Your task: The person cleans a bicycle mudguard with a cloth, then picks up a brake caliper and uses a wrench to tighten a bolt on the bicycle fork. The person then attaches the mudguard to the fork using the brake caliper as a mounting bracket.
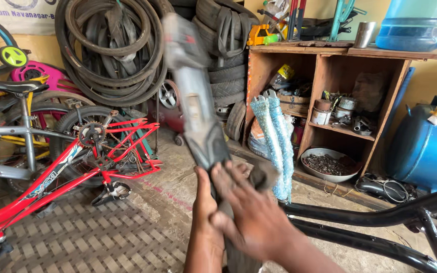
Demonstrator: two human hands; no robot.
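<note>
Left hand [205,202] clamped around lower end of blurred grey strip [195,101], standing upright at near centre. Right hand [248,212] fingers curled over same end, gripping. Red bicycle frame [76,167] far left.

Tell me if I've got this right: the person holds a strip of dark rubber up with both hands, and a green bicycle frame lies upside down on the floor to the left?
Nearly. The bicycle frame lying upside down on the left is red, not green, as the head view shows. The rest stands: the left hand and right hand both hold up the strip of dark rubber.
</note>
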